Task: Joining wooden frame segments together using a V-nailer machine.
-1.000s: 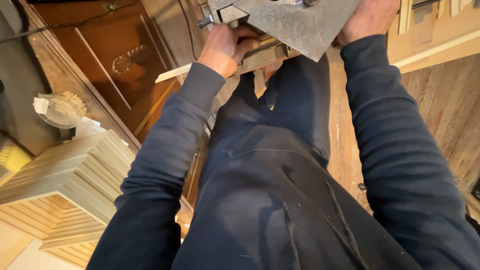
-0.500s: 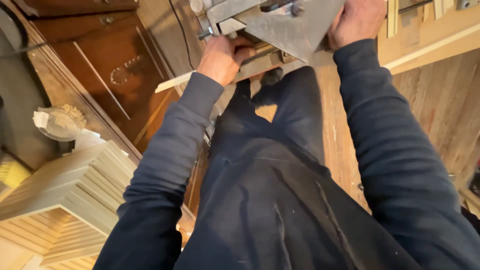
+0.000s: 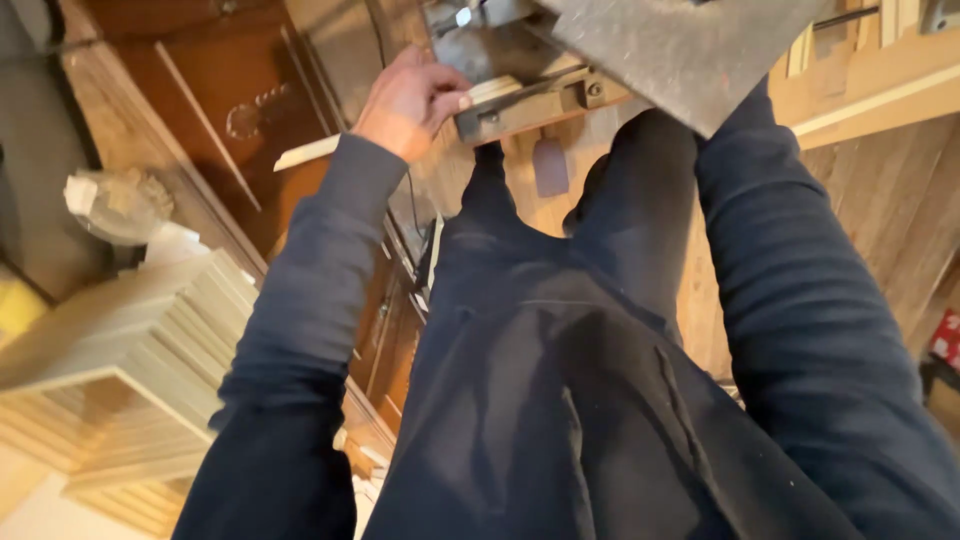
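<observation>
My left hand [image 3: 410,100] is curled around a pale wooden strip [image 3: 310,151] that runs under a metal bracket [image 3: 530,105] on a machine at the top of the view. A grey metal plate [image 3: 680,50] juts out over my legs. My right sleeve [image 3: 790,300] reaches up behind that plate, and the right hand itself is hidden. My dark trousers and jacket fill the middle.
A stack of pale wooden slats [image 3: 150,340] stands at the lower left. A brown panelled wooden door [image 3: 200,110] lies behind it, with a crumpled clear bag [image 3: 120,205] beside it. Plank flooring [image 3: 880,220] and a red object [image 3: 945,335] are at the right.
The right hand, earlier gripping the metal plate's edge, has gone out of sight behind the plate. The left hand stays on the strip, now seen lower and further left.
</observation>
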